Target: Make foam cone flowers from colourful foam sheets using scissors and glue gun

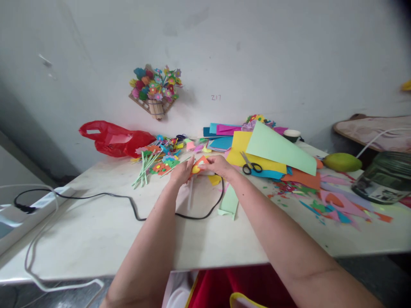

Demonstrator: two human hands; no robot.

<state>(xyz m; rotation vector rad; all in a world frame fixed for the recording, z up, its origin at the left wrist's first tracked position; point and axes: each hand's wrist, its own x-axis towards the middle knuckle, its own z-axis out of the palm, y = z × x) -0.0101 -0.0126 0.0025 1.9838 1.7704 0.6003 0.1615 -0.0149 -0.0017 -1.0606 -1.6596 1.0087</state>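
Note:
Close together over the middle of the table, both hands hold a small orange paper piece with a yellow part on it. My left hand grips its left side, fingers pressed together. On the right side, my right hand pinches the same piece. A pale stick-like thing shows below the hands, blurred. Yellow scraps lie just beneath my right hand. Paper flowers and pale green strips lie left of my left hand.
Black scissors rest on yellow paper beside green sheets. A black cable loops below the hands. At the right stand a glass jar and a green fruit. A red bag sits back left.

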